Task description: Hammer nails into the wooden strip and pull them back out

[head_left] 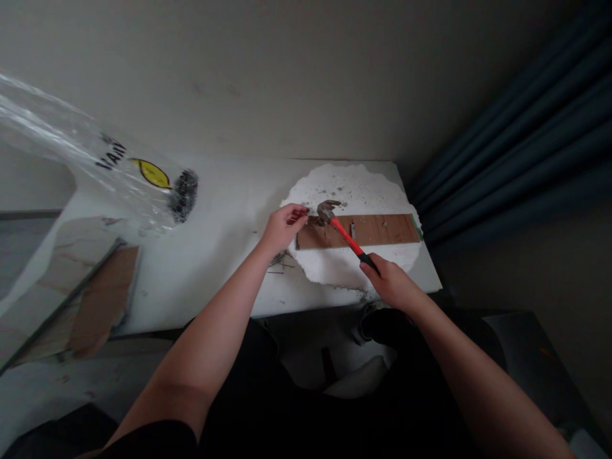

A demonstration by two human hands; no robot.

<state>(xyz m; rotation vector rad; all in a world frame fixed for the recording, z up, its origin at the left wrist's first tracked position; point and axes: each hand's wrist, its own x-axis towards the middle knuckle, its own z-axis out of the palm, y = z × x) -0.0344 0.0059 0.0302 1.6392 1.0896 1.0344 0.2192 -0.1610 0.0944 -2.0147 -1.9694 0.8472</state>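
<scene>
My right hand (389, 280) grips the black end of a claw hammer (347, 236) with a red handle. The hammer's metal head is over the left part of a brown wooden board (392, 229), close to my left fingertips; whether it touches the board I cannot tell. My left hand (284, 226) is at the board's left end, thumb and fingers pinched together. What they hold, if anything, is too small to make out. The board lies flat on a round white slab (315, 271) with a ragged edge. A small pile of nails (282, 261) lies below my left wrist.
All this stands on a white table (220, 255) against a wall. A clear plastic bag (143, 172) with dark print hangs over its left side. More boards (105, 299) lean at the front left. A dark blue curtain (521, 121) hangs on the right.
</scene>
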